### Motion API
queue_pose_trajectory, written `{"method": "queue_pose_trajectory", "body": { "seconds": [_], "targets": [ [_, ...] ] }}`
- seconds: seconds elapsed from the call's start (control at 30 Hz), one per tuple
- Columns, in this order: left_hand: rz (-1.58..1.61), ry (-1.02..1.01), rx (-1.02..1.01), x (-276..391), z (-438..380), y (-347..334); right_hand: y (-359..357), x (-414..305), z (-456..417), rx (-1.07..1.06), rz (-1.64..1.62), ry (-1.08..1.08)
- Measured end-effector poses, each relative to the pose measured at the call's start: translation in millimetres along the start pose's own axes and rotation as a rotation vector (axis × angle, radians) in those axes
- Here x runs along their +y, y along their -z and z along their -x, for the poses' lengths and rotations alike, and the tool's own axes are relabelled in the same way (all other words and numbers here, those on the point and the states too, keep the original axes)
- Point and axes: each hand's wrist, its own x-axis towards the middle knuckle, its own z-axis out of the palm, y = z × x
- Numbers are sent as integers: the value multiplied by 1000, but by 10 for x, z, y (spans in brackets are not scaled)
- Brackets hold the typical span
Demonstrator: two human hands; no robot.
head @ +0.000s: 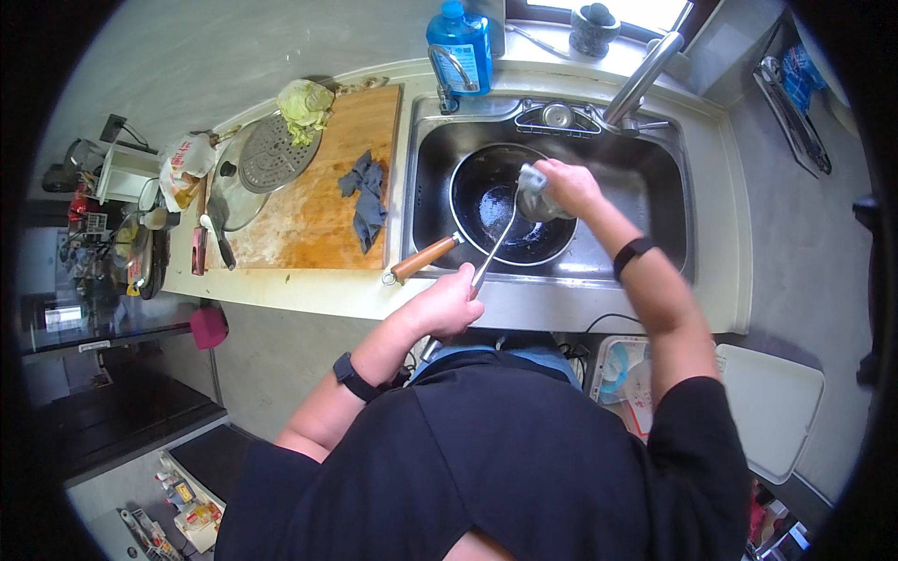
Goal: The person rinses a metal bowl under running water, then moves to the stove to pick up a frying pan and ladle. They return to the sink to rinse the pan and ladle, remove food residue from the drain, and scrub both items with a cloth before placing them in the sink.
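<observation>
My left hand point(452, 301) is closed on the handle of a long metal utensil point(499, 242), perhaps a ladle or spatula, whose shaft reaches up over the pan. In my right hand point(570, 188) is a grey cloth point(532, 182), held against the utensil's far end; the cloth and a blur hide the exact shape of that end. Below them a dark wok point(491, 210) lies in the steel sink point(642, 203), its wooden handle point(424, 259) resting across the front edge to the left. The wok's inside looks wet.
Left of the sink, a wooden cutting board point(316, 224) bears a dark cloth point(368, 200), a cabbage point(305, 105), a glass lid point(235, 189) and a perforated steamer plate point(277, 154). A faucet point(642, 84) leans over the sink's back right. A blue liquid bottle point(459, 42) stands behind.
</observation>
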Motion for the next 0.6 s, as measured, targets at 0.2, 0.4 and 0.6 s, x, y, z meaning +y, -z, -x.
{"method": "queue_pose_trajectory", "body": {
  "seconds": [0.2, 0.4, 0.6],
  "targets": [
    [-44, -65, 38, 124, 30, 180, 488, -308, -310, -465, 492, 558],
    [908, 86, -192, 143, 271, 168, 458, -50, -364, -204, 65, 205],
    [1112, 17, -107, 163, 227, 29, -165, -205, -250, 573, -553, -285]
  ]
}}
